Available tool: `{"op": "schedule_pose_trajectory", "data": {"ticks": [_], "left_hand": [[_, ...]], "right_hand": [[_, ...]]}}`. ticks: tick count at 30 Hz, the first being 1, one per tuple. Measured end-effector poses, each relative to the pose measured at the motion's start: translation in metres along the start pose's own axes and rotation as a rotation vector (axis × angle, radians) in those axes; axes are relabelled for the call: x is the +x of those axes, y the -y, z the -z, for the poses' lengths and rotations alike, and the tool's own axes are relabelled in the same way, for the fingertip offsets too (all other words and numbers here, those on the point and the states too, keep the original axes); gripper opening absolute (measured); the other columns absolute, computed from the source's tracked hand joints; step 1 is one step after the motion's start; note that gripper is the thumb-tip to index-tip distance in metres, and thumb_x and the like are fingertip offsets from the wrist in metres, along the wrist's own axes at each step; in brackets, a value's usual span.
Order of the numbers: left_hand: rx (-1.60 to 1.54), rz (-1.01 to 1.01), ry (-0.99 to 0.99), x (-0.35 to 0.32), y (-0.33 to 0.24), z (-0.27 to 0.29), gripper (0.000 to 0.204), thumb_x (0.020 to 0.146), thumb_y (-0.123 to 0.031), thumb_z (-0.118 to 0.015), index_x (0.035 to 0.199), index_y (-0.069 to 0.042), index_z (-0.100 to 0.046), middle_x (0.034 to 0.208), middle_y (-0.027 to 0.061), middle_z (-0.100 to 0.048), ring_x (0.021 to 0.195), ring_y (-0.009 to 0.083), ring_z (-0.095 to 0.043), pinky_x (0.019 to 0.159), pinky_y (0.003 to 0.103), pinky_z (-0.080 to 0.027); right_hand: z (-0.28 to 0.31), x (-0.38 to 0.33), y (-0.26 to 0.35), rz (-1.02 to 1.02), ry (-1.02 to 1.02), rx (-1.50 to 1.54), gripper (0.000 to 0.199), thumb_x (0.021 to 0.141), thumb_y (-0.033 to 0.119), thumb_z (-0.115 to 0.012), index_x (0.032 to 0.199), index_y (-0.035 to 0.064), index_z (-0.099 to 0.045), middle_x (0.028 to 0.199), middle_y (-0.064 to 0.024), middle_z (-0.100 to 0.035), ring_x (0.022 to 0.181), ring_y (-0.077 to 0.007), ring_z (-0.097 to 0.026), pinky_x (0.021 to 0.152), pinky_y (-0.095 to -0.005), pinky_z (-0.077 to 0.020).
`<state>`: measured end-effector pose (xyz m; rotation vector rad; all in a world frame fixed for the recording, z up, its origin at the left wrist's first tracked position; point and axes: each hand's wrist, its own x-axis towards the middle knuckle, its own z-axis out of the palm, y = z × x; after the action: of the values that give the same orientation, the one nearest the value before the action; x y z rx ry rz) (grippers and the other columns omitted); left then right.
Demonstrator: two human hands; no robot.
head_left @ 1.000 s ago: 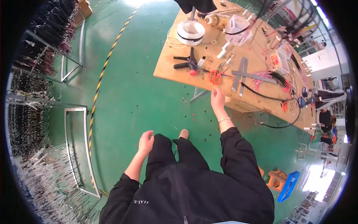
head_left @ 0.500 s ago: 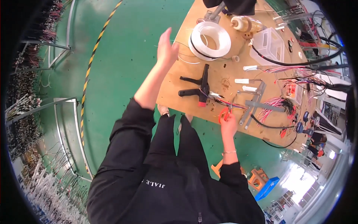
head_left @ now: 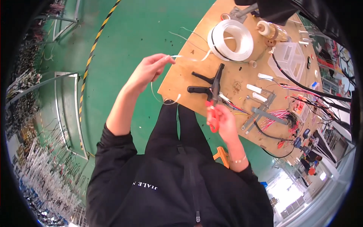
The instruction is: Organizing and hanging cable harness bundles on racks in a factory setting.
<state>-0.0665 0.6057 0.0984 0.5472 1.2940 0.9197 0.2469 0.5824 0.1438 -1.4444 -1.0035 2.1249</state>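
Observation:
My left hand (head_left: 148,70) is raised over the green floor beside the wooden bench (head_left: 177,77), pinching the end of a thin white tube (head_left: 189,59). The tube runs back to a white coil (head_left: 230,39) on the bench, and a loose end curls down below my hand. My right hand (head_left: 225,122) hovers at the bench's near edge, closed around red-handled scissors (head_left: 212,110). A black hand tool (head_left: 209,84) lies on the bench just above the scissors.
Pink and black wire bundles (head_left: 281,117), grey metal brackets (head_left: 261,111), a clear plastic box (head_left: 289,56) and a brass-coloured spool (head_left: 269,30) crowd the bench. A yellow-black floor stripe (head_left: 90,60) and metal racks (head_left: 68,109) lie to the left.
My left hand has come away from the coil, drawing the white tube out over the floor. My right hand has lifted the red scissors off the bench edge.

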Motion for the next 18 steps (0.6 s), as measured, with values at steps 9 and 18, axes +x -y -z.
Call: {"op": "schedule_pose_trajectory", "data": {"ticks": [9, 18], "left_hand": [[-0.466, -0.023, -0.156, -0.024, 0.077, -0.004, 0.022, 0.096, -0.023, -0.057, 0.096, -0.004, -0.068, 0.062, -0.0091, -0.040, 0.053, 0.0019, -0.032, 0.048, 0.020, -0.025], [-0.604, -0.185, -0.697, 0.012, 0.129, -0.074, 0.021, 0.098, -0.020, -0.055, 0.093, -0.003, -0.066, 0.076, -0.0015, -0.060, 0.063, 0.0042, -0.049, 0.058, 0.019, -0.040]], "right_hand": [[-0.026, 0.062, -0.050, -0.245, 0.687, 0.509, 0.044, 0.085, 0.040, -0.072, 0.110, 0.0064, -0.059, 0.119, -0.0075, -0.056, 0.115, -0.0214, -0.051, 0.091, -0.0403, -0.0479], [-0.053, 0.099, -0.091, -0.061, 0.175, 0.311, 0.026, 0.098, 0.010, -0.051, 0.120, -0.0031, -0.059, 0.123, -0.0093, -0.062, 0.110, -0.0148, -0.058, 0.099, -0.0298, -0.0440]]}}
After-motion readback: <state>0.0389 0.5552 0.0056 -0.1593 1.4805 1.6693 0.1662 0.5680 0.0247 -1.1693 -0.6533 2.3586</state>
